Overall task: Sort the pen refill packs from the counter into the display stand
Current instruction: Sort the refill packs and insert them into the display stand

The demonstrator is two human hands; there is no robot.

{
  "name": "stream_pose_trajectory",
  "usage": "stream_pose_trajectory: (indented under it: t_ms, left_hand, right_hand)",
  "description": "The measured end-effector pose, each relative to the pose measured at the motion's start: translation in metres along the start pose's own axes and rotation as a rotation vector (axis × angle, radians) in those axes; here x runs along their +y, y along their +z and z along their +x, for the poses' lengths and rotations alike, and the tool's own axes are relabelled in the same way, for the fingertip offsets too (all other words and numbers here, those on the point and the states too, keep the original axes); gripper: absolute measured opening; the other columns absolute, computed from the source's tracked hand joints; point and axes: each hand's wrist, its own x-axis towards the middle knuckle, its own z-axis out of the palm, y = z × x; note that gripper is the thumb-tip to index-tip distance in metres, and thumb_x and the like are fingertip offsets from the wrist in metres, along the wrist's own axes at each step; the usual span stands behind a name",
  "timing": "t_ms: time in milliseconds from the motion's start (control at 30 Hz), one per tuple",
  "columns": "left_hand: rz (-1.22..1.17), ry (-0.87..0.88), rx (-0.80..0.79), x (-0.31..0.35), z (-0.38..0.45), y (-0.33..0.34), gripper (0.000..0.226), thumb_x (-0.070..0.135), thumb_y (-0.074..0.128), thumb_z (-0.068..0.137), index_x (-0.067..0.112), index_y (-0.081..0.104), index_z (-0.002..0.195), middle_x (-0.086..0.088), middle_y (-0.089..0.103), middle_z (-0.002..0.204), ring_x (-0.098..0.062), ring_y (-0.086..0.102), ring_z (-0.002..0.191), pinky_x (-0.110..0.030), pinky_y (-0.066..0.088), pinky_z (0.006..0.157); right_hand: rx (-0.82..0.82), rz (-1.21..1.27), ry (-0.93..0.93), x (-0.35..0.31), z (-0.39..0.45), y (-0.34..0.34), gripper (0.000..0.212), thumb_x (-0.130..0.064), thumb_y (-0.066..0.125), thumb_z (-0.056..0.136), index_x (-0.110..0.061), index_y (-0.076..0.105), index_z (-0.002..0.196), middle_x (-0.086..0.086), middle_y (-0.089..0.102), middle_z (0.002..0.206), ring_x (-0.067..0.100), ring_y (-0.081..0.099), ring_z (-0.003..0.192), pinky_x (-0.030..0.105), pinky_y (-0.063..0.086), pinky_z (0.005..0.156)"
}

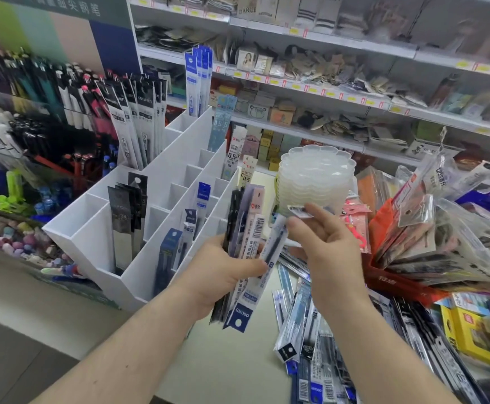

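My left hand (223,275) grips a bundle of several pen refill packs (245,252), fanned upright just in front of the white display stand (92,228). My right hand (322,240) pinches the top of one clear pack (276,240) with a dark refill in that bundle, near its white hang tab. The stand's tiered compartments hold black, grey and blue refill packs; some compartments are bare. More refill packs (305,325) lie loose in a heap on the counter (232,360) below my right forearm.
A stack of translucent scalloped trays (316,176) stands behind my hands. A red basket (395,275) of bagged goods and a yellow box (477,330) sit at the right. Pen displays (48,91) fill the left; shelves of small goods (325,83) run behind.
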Motion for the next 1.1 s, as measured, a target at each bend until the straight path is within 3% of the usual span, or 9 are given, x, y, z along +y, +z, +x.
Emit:
stream_pose_trajectory:
  t_ms: [133,267,433,567,633,733,900,1033,1100]
  left_hand:
    - [-0.01,0.018,-0.047,0.0,-0.004,0.005,0.025,-0.008,0.072,0.081,0.015,0.066,0.089,-0.001,0.076,0.078,-0.021,0.073,0.08,-0.04,0.059,0.083]
    - [-0.227,0.059,0.116,-0.009,0.007,-0.001,0.012,0.0,0.067,0.087,0.011,0.065,0.092,0.001,0.071,0.074,-0.012,0.069,0.066,-0.037,0.056,0.071]
    - [-0.166,0.249,0.202,-0.019,0.004,0.019,0.023,-0.01,0.078,0.073,0.011,0.069,0.076,0.005,0.069,0.066,-0.008,0.061,0.057,-0.021,0.05,0.058]
    - [-0.239,0.355,0.128,-0.011,0.001,0.044,0.025,-0.018,0.07,0.075,0.0,0.07,0.094,0.002,0.077,0.081,-0.009,0.073,0.078,-0.016,0.053,0.07]
    - [-0.299,0.361,0.214,-0.007,0.007,0.048,0.023,-0.016,0.071,0.076,-0.001,0.068,0.092,0.004,0.075,0.074,-0.007,0.071,0.071,-0.016,0.053,0.066]
    - [-0.333,0.336,0.339,-0.003,0.018,0.04,0.019,-0.012,0.071,0.08,0.006,0.07,0.083,0.001,0.074,0.074,-0.012,0.07,0.073,-0.024,0.056,0.07]
    - [-0.282,0.108,0.219,0.008,0.028,0.005,0.019,0.0,0.077,0.078,0.007,0.067,0.093,0.002,0.07,0.067,-0.016,0.067,0.063,-0.03,0.052,0.065]
    - [-0.284,-0.001,0.152,0.009,0.025,-0.003,0.032,0.004,0.077,0.078,0.006,0.067,0.109,-0.009,0.076,0.085,-0.026,0.074,0.077,-0.041,0.06,0.071]
    - [-0.298,-0.017,0.125,0.008,0.022,0.001,0.031,0.005,0.075,0.08,0.003,0.068,0.11,-0.015,0.076,0.093,-0.031,0.074,0.082,-0.044,0.061,0.07]
  right_hand:
    - [-0.032,0.147,0.208,0.006,0.009,0.006,0.044,0.017,0.065,0.081,-0.006,0.062,0.119,0.009,0.074,0.104,0.023,0.069,0.087,0.038,0.06,0.078]
    - [0.124,0.398,0.338,0.004,0.018,0.004,0.031,0.016,0.055,0.089,-0.007,0.061,0.109,0.003,0.065,0.088,0.01,0.063,0.062,0.017,0.051,0.046]
    - [0.28,0.598,0.468,0.019,0.027,0.013,0.018,0.009,0.054,0.094,-0.008,0.053,0.087,0.01,0.055,0.085,0.012,0.056,0.062,0.015,0.049,0.045]
    - [0.345,0.612,0.364,0.032,0.025,0.03,0.037,0.014,0.056,0.09,-0.011,0.057,0.117,0.006,0.057,0.087,0.017,0.058,0.074,0.027,0.053,0.065]
    - [0.378,0.592,0.297,0.027,0.017,0.033,0.053,0.018,0.056,0.088,-0.013,0.051,0.131,0.003,0.062,0.096,0.015,0.063,0.086,0.027,0.056,0.079]
    - [0.356,0.459,0.22,0.02,0.008,0.028,0.04,0.007,0.063,0.089,-0.007,0.058,0.126,0.005,0.068,0.106,0.019,0.066,0.102,0.038,0.052,0.099]
    - [0.254,0.127,-0.001,0.003,-0.007,-0.005,0.016,-0.031,0.067,0.088,-0.017,0.076,0.087,0.004,0.075,0.089,0.016,0.067,0.08,0.03,0.049,0.073]
    - [-0.035,-0.027,-0.196,0.003,-0.02,-0.014,0.019,0.005,0.071,0.082,-0.014,0.072,0.086,0.001,0.072,0.07,0.01,0.066,0.067,0.022,0.054,0.066]
    - [-0.177,-0.124,-0.206,0.009,-0.024,-0.009,0.029,0.0,0.072,0.082,-0.026,0.065,0.093,0.009,0.068,0.07,0.017,0.063,0.067,0.027,0.053,0.064]
